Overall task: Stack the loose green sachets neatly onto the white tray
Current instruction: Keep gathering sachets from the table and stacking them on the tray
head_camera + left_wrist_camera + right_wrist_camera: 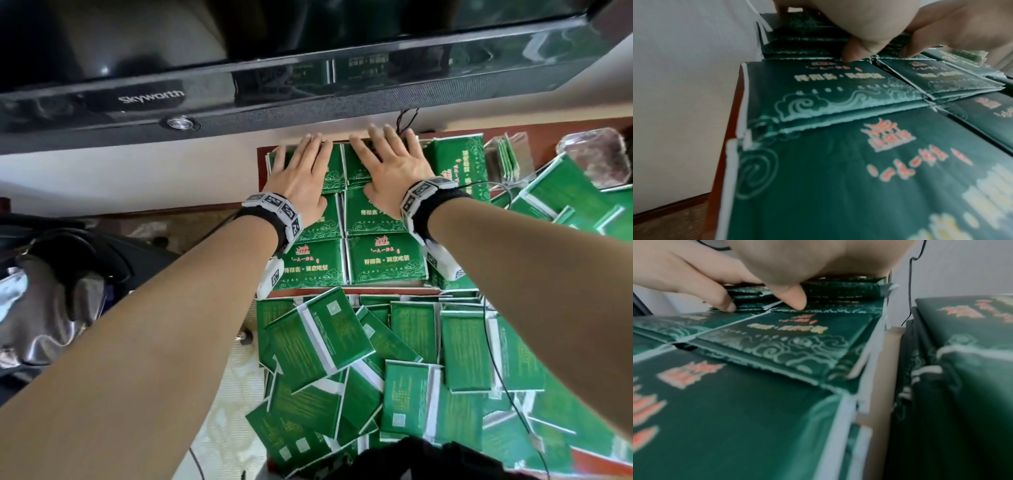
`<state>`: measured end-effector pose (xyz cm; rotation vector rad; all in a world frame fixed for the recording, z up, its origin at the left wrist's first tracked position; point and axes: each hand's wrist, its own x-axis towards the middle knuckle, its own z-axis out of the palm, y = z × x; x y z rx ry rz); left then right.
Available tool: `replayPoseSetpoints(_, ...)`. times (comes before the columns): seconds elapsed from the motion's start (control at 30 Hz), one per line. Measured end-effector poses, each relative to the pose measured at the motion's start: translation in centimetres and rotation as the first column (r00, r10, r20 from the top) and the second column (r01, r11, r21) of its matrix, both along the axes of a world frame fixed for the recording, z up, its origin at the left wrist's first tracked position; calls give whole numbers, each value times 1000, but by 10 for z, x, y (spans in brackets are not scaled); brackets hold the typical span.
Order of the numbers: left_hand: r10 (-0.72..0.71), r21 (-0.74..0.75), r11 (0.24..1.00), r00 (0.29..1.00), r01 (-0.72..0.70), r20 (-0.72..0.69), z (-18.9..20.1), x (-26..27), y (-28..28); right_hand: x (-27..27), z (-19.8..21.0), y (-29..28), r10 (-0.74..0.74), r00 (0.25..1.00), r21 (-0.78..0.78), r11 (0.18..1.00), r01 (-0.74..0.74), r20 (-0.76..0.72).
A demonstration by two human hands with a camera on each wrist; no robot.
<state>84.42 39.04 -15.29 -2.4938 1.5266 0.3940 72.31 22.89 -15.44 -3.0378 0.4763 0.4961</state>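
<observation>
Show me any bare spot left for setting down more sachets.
Little: a red strip between the stacked sachets and the loose pile, and a red corner at the pile's near right. Both hands, left and right, press the far stacks. Elsewhere crowded.

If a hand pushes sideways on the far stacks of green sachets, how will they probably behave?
The far stacks of green sachets would probably shear and slide rather than move as blocks: their edges already sit staggered. The glossy wrappers look slippery. Each sachet seems thin and light, so the left hand and right hand, lying flat on top, likely steady them.
</observation>
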Motion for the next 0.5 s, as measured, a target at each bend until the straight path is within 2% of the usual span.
replayPoseSetpoints(0.27,-34,-61,997,999,36,39,3,4,1,0,-4,-6,6,1000,39,999,-6,11)
replayPoseSetpoints(0.5,-42,-62,997,999,42,12,6,10,-1,6,-5,-8,-10,1000,39,999,10,-8)
